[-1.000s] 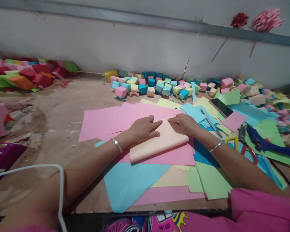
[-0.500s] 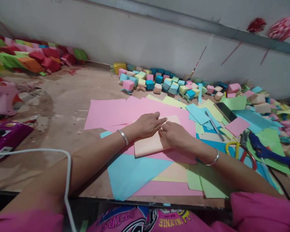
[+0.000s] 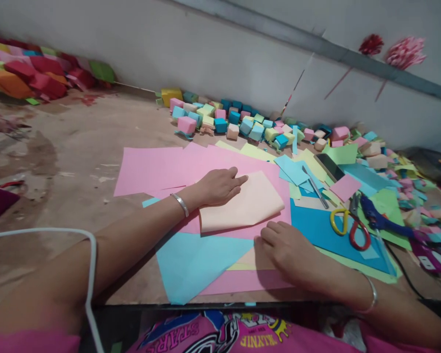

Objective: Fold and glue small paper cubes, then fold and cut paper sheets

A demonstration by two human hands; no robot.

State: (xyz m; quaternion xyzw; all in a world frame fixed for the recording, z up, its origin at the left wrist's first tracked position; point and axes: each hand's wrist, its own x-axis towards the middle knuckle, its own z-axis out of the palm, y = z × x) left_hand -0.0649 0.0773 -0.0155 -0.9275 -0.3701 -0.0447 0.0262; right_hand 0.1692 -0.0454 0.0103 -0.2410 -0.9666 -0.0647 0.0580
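A folded peach paper sheet [image 3: 248,203] lies on top of pink sheets [image 3: 158,169] in the middle of the wooden table [image 3: 69,142]. My left hand [image 3: 218,186] rests flat on the peach sheet's left edge, fingers stretched out and pressing it down. My right hand [image 3: 288,250] lies nearer to me, below the peach sheet, fingers curled down on the loose sheets at the pink sheet's lower edge. A light blue sheet [image 3: 194,262] and more pink and green sheets spread under both hands.
Scissors with yellow and red handles [image 3: 349,225] and a blue glue gun [image 3: 380,220] lie at the right. A phone [image 3: 329,166] and a metal blade [image 3: 315,180] are beyond them. Several small paper cubes [image 3: 242,122] line the wall. A white cable [image 3: 59,233] crosses my left arm.
My right hand has left the peach sheet and come back toward me onto the lower sheets. My left hand has stayed pressing the sheet. The view has shifted slightly.
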